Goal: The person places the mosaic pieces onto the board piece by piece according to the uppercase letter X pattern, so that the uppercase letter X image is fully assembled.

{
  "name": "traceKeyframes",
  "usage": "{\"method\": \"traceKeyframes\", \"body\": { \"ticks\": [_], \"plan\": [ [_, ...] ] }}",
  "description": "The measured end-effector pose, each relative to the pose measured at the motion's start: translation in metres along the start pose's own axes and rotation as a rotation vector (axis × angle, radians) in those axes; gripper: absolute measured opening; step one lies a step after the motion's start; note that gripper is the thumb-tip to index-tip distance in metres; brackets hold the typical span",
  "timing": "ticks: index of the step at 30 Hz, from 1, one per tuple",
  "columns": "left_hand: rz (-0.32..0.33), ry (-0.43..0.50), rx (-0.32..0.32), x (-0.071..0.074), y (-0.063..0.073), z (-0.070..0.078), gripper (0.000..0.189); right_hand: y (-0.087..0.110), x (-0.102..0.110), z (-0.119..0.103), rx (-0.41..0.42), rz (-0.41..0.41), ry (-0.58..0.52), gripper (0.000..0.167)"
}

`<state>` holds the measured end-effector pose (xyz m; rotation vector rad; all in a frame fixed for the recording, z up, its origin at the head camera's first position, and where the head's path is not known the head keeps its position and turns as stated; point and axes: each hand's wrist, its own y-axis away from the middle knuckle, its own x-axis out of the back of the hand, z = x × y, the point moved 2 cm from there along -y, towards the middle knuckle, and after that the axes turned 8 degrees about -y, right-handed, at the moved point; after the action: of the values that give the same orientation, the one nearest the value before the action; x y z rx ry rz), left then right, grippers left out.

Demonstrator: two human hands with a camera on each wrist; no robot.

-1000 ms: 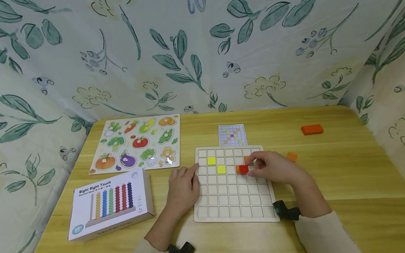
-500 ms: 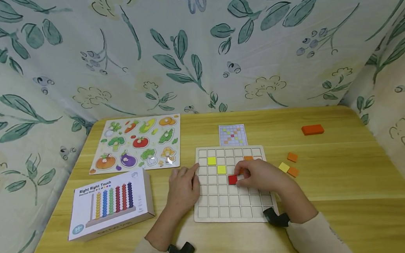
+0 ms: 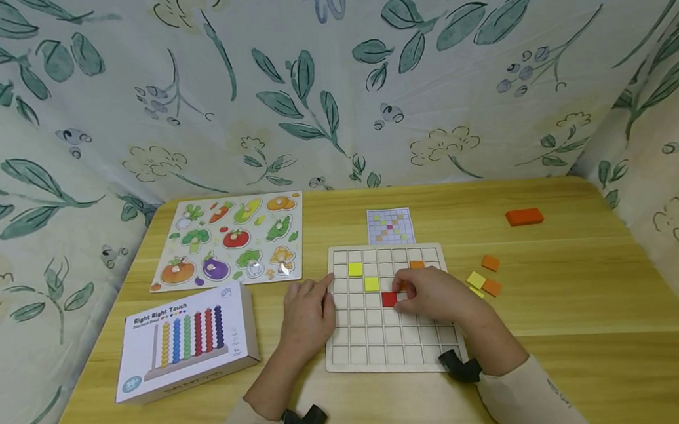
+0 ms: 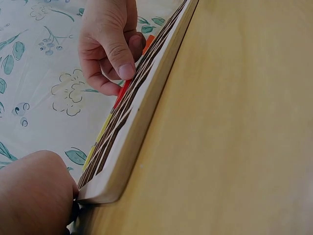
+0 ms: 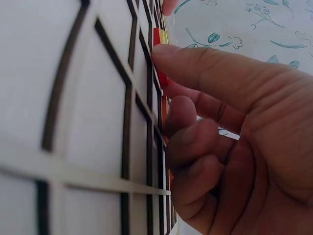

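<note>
At the table's middle — board [image 3: 374, 335]: pale grid lying flat in front of the person, likely placed so that both hands reach it easily.
Card [image 3: 389, 227]: small printed grid with coloured squares, at the board's far edge; probably put there to be seen together with the cells.
Yellow tiles [image 3: 355, 269]: two on the board, in diagonally neighbouring cells; the raised lines should keep them from sliding.
Red tile [image 3: 389, 299]: at the next cell down the same diagonal; whether it is fully seated cannot be told.
Orange tiles [image 3: 417, 265]: one plain to see in the board's far right part, another partly hidden by the right hand.
Right hand [image 3: 436, 294]: thumb and forefinger pinch the red tile at its right side; the other fingers curl inward — seemingly to keep them off neighbouring cells.
Left hand [image 3: 307, 314]: loosely spread, gripping nothing; the forefinger reaches out to touch the board's left edge, apparently steadying it.
Loose tiles [image 3: 490, 262]: orange and yellow, grouped right of the board, handy for the right hand.
Box [image 3: 185, 341]: left of the left hand, near the vegetable puzzle [image 3: 220, 276].
</note>
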<state>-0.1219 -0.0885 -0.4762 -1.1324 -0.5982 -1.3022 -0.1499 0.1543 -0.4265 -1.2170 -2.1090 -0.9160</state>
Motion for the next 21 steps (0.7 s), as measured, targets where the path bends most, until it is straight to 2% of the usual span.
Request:
{"method": "traceKeyframes", "body": {
  "ticks": [11,17,21],
  "plan": [
    [-0.003,0.003,0.0,0.001,0.0,0.001,0.036,0.002,0.002,0.0,-0.004,0.004,-0.017,0.02],
    [-0.008,0.006,0.005,0.001,0.0,0.001,0.036,0.004,0.01,0.004,0.002,0.018,-0.055,0.019],
    [-0.008,0.003,0.006,0.001,0.0,0.001,0.036,0.003,0.017,0.012,-0.035,0.026,-0.094,0.02]
  ]
}}
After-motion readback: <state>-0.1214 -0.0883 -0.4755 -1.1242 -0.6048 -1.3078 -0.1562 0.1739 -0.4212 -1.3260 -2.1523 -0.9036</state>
